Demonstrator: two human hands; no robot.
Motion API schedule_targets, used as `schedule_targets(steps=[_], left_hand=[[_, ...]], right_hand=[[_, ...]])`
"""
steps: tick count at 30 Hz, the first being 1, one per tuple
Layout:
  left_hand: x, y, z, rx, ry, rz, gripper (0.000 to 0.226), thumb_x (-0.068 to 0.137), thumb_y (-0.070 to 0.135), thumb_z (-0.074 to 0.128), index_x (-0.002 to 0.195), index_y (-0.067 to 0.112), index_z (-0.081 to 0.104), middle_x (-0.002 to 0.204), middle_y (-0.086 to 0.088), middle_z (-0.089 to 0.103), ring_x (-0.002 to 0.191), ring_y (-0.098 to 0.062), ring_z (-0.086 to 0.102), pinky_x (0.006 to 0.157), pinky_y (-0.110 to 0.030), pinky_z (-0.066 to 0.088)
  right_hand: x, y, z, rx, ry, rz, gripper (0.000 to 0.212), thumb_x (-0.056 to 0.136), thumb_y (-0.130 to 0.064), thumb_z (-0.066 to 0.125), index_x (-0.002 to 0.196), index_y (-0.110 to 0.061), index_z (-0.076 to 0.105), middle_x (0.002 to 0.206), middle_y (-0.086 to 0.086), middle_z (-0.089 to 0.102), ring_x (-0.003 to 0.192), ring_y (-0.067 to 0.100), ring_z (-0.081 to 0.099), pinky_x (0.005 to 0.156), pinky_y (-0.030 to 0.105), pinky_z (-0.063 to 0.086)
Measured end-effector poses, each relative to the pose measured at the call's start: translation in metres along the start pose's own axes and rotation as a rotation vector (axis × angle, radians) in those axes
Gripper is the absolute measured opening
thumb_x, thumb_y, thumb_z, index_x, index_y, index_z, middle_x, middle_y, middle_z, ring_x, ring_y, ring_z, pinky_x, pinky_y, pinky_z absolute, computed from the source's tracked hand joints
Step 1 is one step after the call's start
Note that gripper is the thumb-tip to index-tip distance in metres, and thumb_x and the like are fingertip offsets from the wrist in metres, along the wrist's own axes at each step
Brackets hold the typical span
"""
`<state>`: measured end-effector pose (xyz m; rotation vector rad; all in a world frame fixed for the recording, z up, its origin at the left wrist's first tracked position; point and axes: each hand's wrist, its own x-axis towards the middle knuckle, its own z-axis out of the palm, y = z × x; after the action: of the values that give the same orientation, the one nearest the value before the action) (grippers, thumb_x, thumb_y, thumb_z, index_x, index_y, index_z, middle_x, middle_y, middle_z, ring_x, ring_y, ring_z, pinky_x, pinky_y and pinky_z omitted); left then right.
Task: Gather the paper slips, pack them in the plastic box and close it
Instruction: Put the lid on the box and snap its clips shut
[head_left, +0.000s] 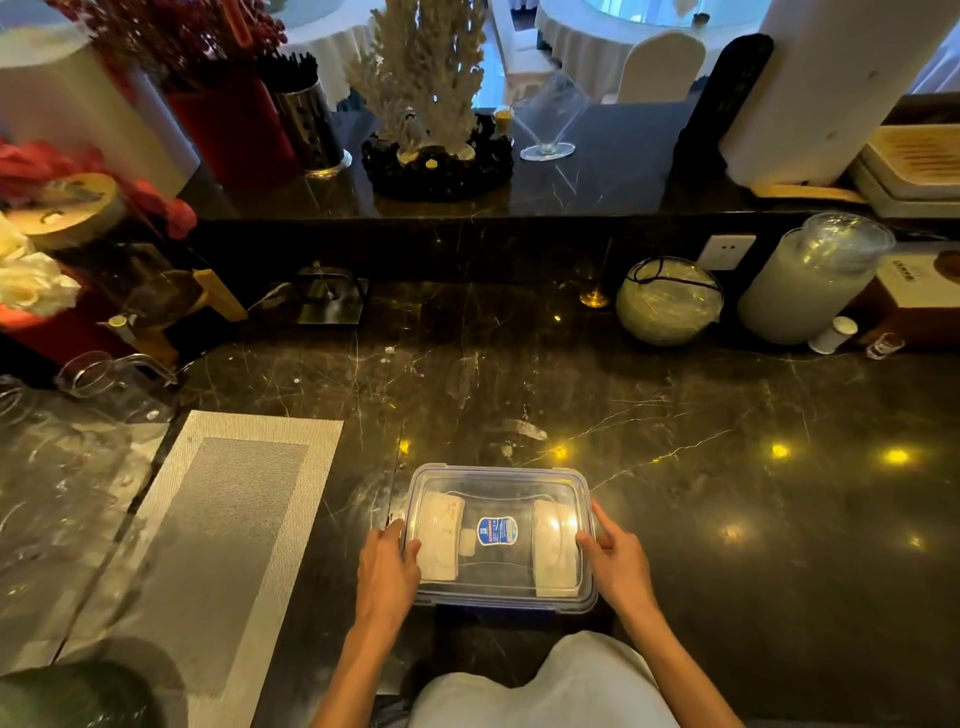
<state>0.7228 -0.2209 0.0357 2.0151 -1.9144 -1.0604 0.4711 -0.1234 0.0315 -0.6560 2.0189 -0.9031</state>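
Note:
A clear plastic box (498, 483) with a blue-edged lid on top and a blue label in the lid's middle stands on the dark marble counter near the front edge. Through the lid I see pale paper slips (440, 535) stacked at the left end and more paper slips (555, 551) at the right end. My left hand (387, 569) grips the box's left side, thumb on the lid. At the right side my right hand (615, 564) presses against the lid's edge with its fingers.
A grey woven placemat (218, 519) lies left of the box. Glassware (98, 374) crowds the far left. At the back right stand a round glass bowl (669, 301), a frosted jar (810, 280) and a small white bottle (834, 335). A raised ledge (467, 208) carries decorations.

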Motion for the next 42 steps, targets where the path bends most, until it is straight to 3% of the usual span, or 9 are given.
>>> schedule_targets(steps=[6, 10, 12, 14, 21, 31, 34, 36, 42], left_hand=[[0.003, 0.002, 0.007, 0.181, 0.049, 0.033, 0.050, 0.097, 0.025, 0.054, 0.143, 0.016, 0.039, 0.139, -0.013, 0.044, 0.127, -0.030, 0.042, 0.104, -0.045, 0.042], [0.017, 0.019, 0.012, 0.379, 0.058, 0.310, 0.061, 0.099, 0.042, 0.037, 0.154, 0.030, 0.014, 0.163, -0.004, 0.013, 0.151, -0.028, 0.008, 0.121, -0.050, 0.012], [0.030, 0.025, 0.016, 0.486, 0.022, 0.442, 0.060, 0.101, 0.049, 0.026, 0.155, 0.037, 0.002, 0.165, 0.002, -0.009, 0.152, -0.025, -0.012, 0.122, -0.051, -0.006], [0.041, 0.025, 0.023, 0.599, -0.014, 0.508, 0.061, 0.100, 0.055, 0.018, 0.154, 0.038, -0.005, 0.162, 0.001, -0.018, 0.151, -0.024, -0.019, 0.120, -0.050, -0.013], [0.055, 0.008, 0.042, 0.656, -0.003, 0.529, 0.061, 0.099, 0.055, 0.012, 0.155, 0.035, 0.002, 0.166, -0.002, 0.001, 0.153, -0.021, -0.006, 0.122, -0.055, 0.008], [0.055, 0.010, 0.038, 0.633, -0.012, 0.552, 0.063, 0.098, 0.057, 0.015, 0.155, 0.035, -0.001, 0.166, -0.002, -0.003, 0.152, -0.023, -0.010, 0.123, -0.054, 0.001], [0.052, 0.007, 0.038, 0.601, -0.015, 0.566, 0.062, 0.098, 0.056, 0.016, 0.155, 0.036, 0.001, 0.166, -0.001, 0.000, 0.152, -0.022, -0.009, 0.123, -0.053, 0.000], [0.051, 0.008, 0.035, 0.564, -0.021, 0.582, 0.061, 0.099, 0.055, 0.017, 0.155, 0.036, 0.001, 0.166, -0.001, -0.002, 0.152, -0.022, -0.010, 0.123, -0.052, -0.003], [0.058, 0.016, 0.028, 0.507, -0.148, 0.558, 0.062, 0.098, 0.055, 0.029, 0.155, 0.035, 0.011, 0.165, -0.003, 0.007, 0.153, -0.023, -0.002, 0.121, -0.053, 0.000]], right_hand=[[0.006, 0.005, -0.004, -0.135, -0.031, 0.026, 0.056, 0.097, -0.030, 0.055, 0.150, -0.031, 0.035, 0.131, 0.010, 0.060, 0.119, 0.024, 0.058, 0.096, 0.044, 0.054], [0.005, 0.009, 0.006, -0.658, 0.103, -0.247, 0.072, 0.096, -0.056, 0.038, 0.156, -0.026, 0.012, 0.164, 0.005, 0.017, 0.151, 0.028, 0.015, 0.119, 0.044, 0.023], [0.012, 0.008, 0.019, -0.820, 0.110, -0.429, 0.076, 0.096, -0.062, 0.024, 0.157, -0.023, 0.000, 0.165, 0.005, -0.004, 0.153, 0.029, -0.007, 0.123, 0.044, 0.004], [0.023, 0.006, 0.034, -0.894, 0.087, -0.488, 0.075, 0.096, -0.063, 0.019, 0.156, -0.023, -0.002, 0.164, 0.007, -0.011, 0.152, 0.030, -0.013, 0.123, 0.048, -0.001], [0.039, 0.018, 0.052, -0.961, 0.060, -0.458, 0.071, 0.097, -0.063, 0.019, 0.157, -0.027, 0.006, 0.166, 0.006, 0.008, 0.153, 0.026, -0.002, 0.123, 0.046, 0.000], [0.028, 0.004, 0.047, -0.997, 0.080, -0.474, 0.068, 0.098, -0.059, 0.013, 0.156, -0.026, 0.002, 0.164, 0.004, -0.006, 0.153, 0.026, -0.008, 0.122, 0.043, -0.011], [0.005, 0.003, 0.053, -0.913, 0.060, -0.574, 0.064, 0.100, -0.055, 0.017, 0.156, -0.024, 0.012, 0.164, -0.002, 0.002, 0.153, 0.020, -0.001, 0.123, 0.043, -0.003], [-0.015, 0.013, 0.065, -0.833, -0.003, -0.592, 0.064, 0.100, -0.057, 0.014, 0.156, -0.028, 0.005, 0.164, -0.009, -0.004, 0.153, 0.012, -0.008, 0.124, 0.039, -0.004], [-0.033, 0.032, 0.078, -0.959, -0.058, -0.558, 0.067, 0.099, -0.059, 0.013, 0.156, -0.026, -0.001, 0.165, -0.007, -0.006, 0.152, 0.013, -0.011, 0.124, 0.044, 0.004]])
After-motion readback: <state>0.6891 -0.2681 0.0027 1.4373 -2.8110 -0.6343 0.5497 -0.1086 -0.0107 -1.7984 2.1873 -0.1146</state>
